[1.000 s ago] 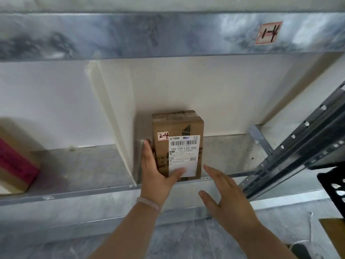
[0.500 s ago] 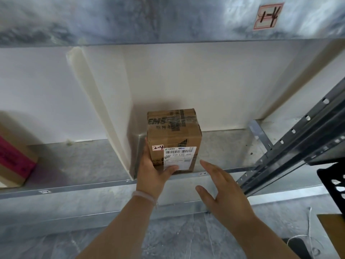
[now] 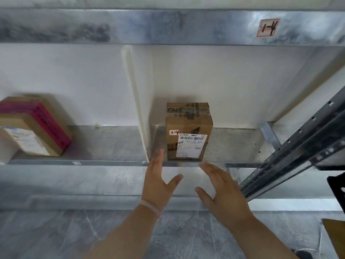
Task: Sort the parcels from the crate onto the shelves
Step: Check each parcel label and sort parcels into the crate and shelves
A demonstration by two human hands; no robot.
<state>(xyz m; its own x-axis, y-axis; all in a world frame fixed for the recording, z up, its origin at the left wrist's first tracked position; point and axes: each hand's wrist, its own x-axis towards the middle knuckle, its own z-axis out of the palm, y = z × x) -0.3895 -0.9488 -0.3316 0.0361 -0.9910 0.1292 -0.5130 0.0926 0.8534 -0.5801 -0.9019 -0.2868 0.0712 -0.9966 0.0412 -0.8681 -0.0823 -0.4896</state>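
1. A brown cardboard parcel (image 3: 189, 130) stands upright on the metal shelf (image 3: 233, 146), just right of a white divider panel (image 3: 139, 101) and near the shelf's front edge.
2. Its white shipping label (image 3: 191, 145) faces outward, with a small handwritten tag reading "2-4" (image 3: 174, 132) at the label's 10 o'clock.
3. Both of the person's hands hover in front of the shelf lip, at the parcel's 6 o'clock, and hold nothing.
4. The left hand (image 3: 158, 182) is spread flat with the thumb out, its fingertips close to the parcel's lower left corner; whether they touch it is unclear.
5. The right hand (image 3: 222, 191) is likewise open, fingers splayed, apart from the parcel.
6. In the bay left of the divider, at 9 o'clock, a second box with pink tape (image 3: 35, 126) leans tilted on the same shelf.
7. The beam above carries a tag marked "1-4" (image 3: 267, 28) at 1 o'clock.
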